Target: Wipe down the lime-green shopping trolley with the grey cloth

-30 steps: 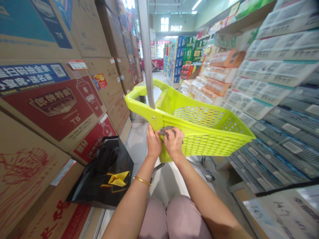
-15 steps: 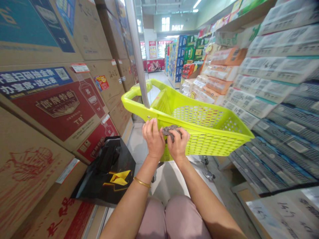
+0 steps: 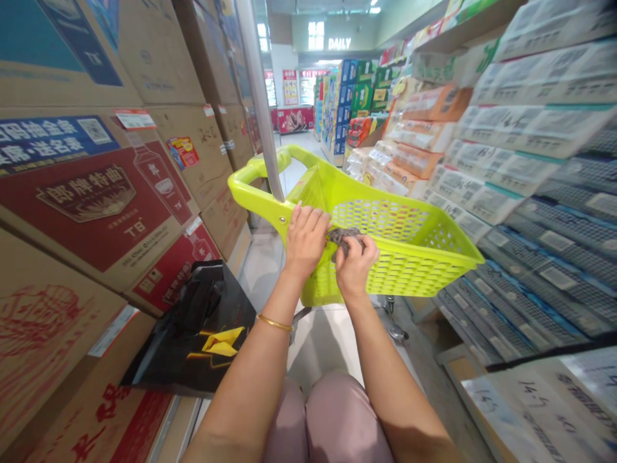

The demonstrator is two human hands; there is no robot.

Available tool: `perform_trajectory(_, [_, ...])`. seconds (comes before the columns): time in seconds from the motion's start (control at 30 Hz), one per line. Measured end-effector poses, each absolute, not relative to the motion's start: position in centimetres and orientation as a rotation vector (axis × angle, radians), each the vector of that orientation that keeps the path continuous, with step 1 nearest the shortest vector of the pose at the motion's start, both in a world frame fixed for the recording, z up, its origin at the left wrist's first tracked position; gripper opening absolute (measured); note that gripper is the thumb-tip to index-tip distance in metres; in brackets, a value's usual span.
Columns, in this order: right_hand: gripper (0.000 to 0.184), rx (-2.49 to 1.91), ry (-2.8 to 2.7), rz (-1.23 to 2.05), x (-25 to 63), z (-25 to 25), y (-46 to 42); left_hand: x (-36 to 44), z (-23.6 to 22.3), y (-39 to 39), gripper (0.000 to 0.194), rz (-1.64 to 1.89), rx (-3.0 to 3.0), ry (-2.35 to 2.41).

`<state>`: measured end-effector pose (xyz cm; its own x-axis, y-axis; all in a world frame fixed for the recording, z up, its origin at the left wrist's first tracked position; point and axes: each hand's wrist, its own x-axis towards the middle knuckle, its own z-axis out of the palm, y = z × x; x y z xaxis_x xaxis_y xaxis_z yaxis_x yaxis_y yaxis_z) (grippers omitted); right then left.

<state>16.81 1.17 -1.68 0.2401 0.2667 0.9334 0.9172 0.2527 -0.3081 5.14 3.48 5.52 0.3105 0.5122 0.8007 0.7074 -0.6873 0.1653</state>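
Fingers [image 3: 357, 244] of the right hand [image 3: 354, 270] were curled around a crumpled gray cloth [image 3: 345, 236], held against the near side of a yellow-green basket [image 3: 405, 265]. The left hand [image 3: 308, 239] was laid beside it, fingers [image 3: 313, 218] nearly straight. A black bag [image 3: 168, 360] was placed left, by stacked cartons [image 3: 96, 212]; wrapped packs [image 3: 525, 128] were stacked right.

The crumpled grey cloth [image 3: 348, 238] is partly hidden by the curled fingers of the right hand [image 3: 357, 260]; the picture's top edge cuts off the straight silver metal pole [image 3: 258, 83], and handwriting on the stacked white plastic-wrapped packs [image 3: 520, 128] is blurred
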Motion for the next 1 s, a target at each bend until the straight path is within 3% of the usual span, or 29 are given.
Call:
perform_trajectory(0.57, [0.015,-1.236,-1.18,-0.509,13.1,-2.0,1.4,5.8,4.8,2.9,0.027,-1.305,-2.185,-1.169])
perform_trajectory(1.0, [0.019,-1.346,-1.084,-0.57,17.6,-2.7,-0.1,5.4,4.4,3.0,0.029,-1.23,-2.174,-1.11])
